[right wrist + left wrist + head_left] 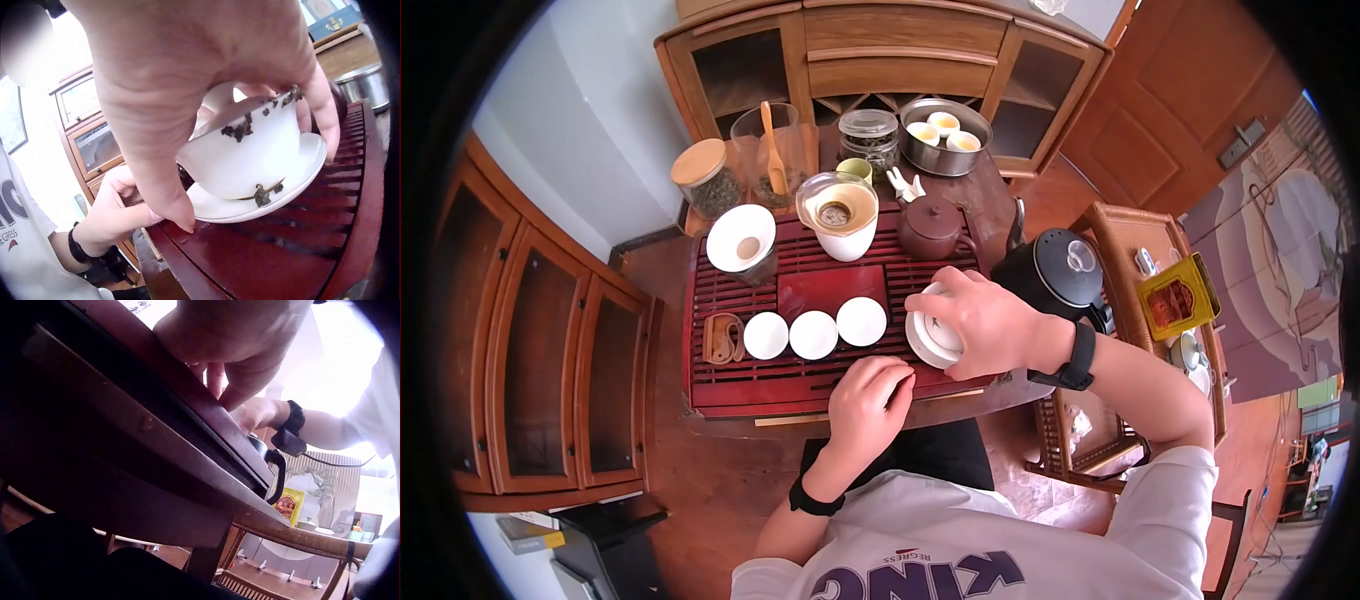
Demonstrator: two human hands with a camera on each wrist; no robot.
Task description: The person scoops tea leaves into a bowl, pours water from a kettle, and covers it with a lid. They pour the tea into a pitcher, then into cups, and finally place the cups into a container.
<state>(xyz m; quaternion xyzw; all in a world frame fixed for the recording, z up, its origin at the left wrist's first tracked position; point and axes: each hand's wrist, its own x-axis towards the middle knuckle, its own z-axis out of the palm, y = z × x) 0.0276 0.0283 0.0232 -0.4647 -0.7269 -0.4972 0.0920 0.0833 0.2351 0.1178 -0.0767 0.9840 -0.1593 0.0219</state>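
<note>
A white gaiwan (244,156) stands on its white saucer (309,165) at the right front of the slatted tea tray (244,256). My right hand (992,322) grips it from above, with thumb and fingers spread to opposite sides, reaching down to the saucer's rim. Wet dark tea leaves (237,128) cling to the bowl's outer wall and lie on the saucer. My left hand (868,408) rests at the tray's front edge, fingers loosely curled and holding nothing. Left of the gaiwan, three white cups (813,335) stand in a row.
Behind the cups are a glass pitcher with a white strainer (747,240), another strainer on a white vessel (845,235) and a brown clay teapot (932,228). A black kettle (1055,275) stands right of the tray. Tea jars (707,180) and a steel bowl with cups (945,155) stand farther back.
</note>
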